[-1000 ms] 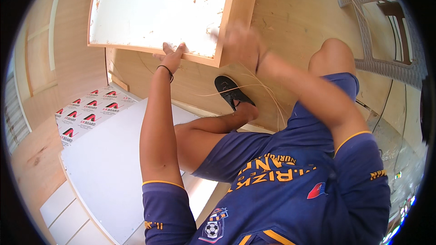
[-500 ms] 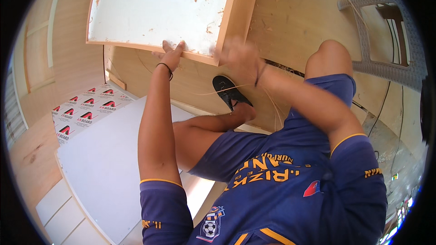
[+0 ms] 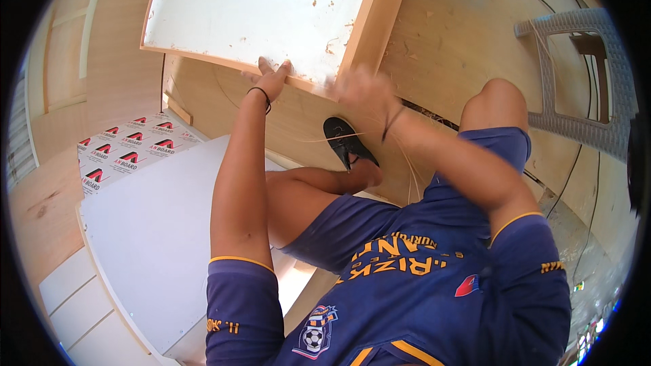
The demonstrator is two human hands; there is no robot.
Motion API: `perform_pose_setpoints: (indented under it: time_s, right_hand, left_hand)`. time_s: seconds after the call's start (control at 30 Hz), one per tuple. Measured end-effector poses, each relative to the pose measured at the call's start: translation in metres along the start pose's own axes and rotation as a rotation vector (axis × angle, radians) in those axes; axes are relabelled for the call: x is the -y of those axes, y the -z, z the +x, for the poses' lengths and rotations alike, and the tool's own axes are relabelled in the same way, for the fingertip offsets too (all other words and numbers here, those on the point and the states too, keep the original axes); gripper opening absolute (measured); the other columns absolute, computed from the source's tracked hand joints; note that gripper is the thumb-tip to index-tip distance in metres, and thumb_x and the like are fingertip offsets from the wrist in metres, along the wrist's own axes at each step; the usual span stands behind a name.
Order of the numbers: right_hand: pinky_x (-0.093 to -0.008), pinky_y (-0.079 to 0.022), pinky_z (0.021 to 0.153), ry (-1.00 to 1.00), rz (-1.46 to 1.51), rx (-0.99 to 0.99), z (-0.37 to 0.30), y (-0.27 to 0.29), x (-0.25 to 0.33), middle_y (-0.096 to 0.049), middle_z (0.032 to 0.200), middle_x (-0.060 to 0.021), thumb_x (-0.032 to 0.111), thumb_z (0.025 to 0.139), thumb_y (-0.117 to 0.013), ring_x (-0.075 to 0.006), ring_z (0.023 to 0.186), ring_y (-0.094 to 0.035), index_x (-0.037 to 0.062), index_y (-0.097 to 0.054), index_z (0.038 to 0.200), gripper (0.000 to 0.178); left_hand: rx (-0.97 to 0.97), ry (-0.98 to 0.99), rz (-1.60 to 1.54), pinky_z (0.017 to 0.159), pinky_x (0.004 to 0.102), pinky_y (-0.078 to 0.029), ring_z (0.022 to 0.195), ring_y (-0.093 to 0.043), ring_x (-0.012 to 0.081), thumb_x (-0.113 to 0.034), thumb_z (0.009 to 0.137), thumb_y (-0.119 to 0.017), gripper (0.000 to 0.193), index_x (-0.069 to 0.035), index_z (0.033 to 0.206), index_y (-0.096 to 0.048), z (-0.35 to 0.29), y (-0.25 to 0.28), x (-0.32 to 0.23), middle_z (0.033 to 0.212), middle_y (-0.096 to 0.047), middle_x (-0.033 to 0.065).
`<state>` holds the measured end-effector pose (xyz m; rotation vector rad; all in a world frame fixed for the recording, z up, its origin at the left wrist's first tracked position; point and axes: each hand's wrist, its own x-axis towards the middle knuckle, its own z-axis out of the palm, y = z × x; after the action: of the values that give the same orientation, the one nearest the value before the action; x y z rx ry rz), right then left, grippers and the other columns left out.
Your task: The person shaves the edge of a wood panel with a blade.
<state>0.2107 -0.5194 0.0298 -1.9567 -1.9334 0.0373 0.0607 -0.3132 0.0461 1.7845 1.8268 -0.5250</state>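
White-bottomed box [image 3: 237, 13] is sitting ahead, left hand [image 3: 272, 83] holding its near rim; right hand [image 3: 368, 93] is showing as a blur by the corner, so can't tell its grip. If that left hold's slipping, the corner could be knocking the black shoe [image 3: 341, 137].

Bright light; glare whitens the white panel [image 3: 261, 10] just beyond the left hand [image 3: 271, 83]; the right hand [image 3: 366, 93] is blurred; well out from both, the view bends and blackens.

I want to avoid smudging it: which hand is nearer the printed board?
Left. The left hand is on the tray's near edge, beyond and right of the printed board; the blurred right hand is farther right, by the tray's corner.
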Motion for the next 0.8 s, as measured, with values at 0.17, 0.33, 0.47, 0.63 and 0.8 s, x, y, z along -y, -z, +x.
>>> perform_pose_setpoints:
  time_s: [0.17,0.33,0.47,0.63,0.8]
  right_hand:
    - [-0.0412,-0.051,0.066,0.118,0.438,0.211,-0.049,-0.019,0.036,-0.059,0.096,-0.0105,0.019,0.081,-0.057,-0.0275,0.09,-0.058,0.0111,-0.068,0.106,0.028]
    - [-0.0376,-0.051,0.063,-0.304,0.368,-0.468,0.038,-0.018,-0.09,-0.056,0.082,-0.0118,0.014,0.085,-0.05,-0.0276,0.074,-0.058,0.0187,-0.06,0.124,0.041]
    - [-0.0404,-0.046,0.059,-0.3,0.364,-0.434,0.026,-0.038,-0.068,-0.052,0.077,-0.0103,0.01,0.086,-0.054,-0.0272,0.071,-0.055,0.0178,-0.064,0.117,0.034]
    - [-0.0383,-0.049,0.058,0.117,0.654,-0.165,-0.069,-0.062,0.043,-0.055,0.084,-0.0097,0.007,0.076,-0.054,-0.0279,0.077,-0.056,0.0155,-0.066,0.114,0.04]
    - [-0.0406,-0.048,0.06,-0.295,0.556,-0.58,0.005,-0.036,-0.036,-0.054,0.077,-0.0107,0.0,0.079,-0.053,-0.0305,0.07,-0.056,0.0193,-0.063,0.118,0.044]
  left_hand:
    - [0.012,-0.005,0.052,0.115,0.0545,-0.019,0.143,-0.006,0.051,-0.071,0.086,-0.044,0.1,-0.019,0.154,0.007,0.013,-0.003,0.005,0.15,0.031,0.0281]
    - [0.015,-0.019,0.029,0.115,0.0541,-0.018,0.143,-0.006,0.0509,-0.073,0.085,-0.043,0.101,-0.018,0.154,0.006,0.012,-0.002,0.004,0.15,0.03,0.0297]
    - [-0.001,-0.026,0.04,0.115,0.0539,-0.018,0.143,-0.006,0.0513,-0.073,0.085,-0.043,0.101,-0.017,0.154,0.005,0.018,-0.004,0.011,0.149,0.03,0.0305]
    - [-0.014,-0.024,0.031,0.115,0.0539,-0.018,0.143,-0.006,0.0509,-0.073,0.085,-0.043,0.101,-0.017,0.154,0.005,0.009,-0.004,0.001,0.15,0.029,0.0306]
    - [-0.031,-0.012,0.078,0.115,0.0542,-0.018,0.144,-0.002,0.0499,-0.074,0.085,-0.042,0.101,-0.017,0.154,0.005,0.008,0.003,0.006,0.151,0.026,0.0312]
